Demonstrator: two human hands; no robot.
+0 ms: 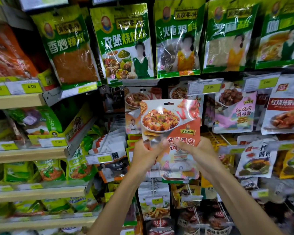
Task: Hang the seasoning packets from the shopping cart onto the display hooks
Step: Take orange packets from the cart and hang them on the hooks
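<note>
I hold a mapo tofu seasoning packet (170,122) upright in front of the display, its hang hole at the top edge. My left hand (144,153) grips the packet's lower left side, thumb on the front. My right hand (199,153) grips its lower right side, thumb across the printed characters. Directly behind it, a matching packet (136,100) hangs on a display hook; the hook itself is hidden. The shopping cart is out of view.
Large green seasoning bags (126,43) hang in a row above. More sauce packets (234,112) hang to the right behind a price tag (205,87). Wooden shelves (17,100) with goods stand at the left. Wire hooks with packets (154,206) fill the space below.
</note>
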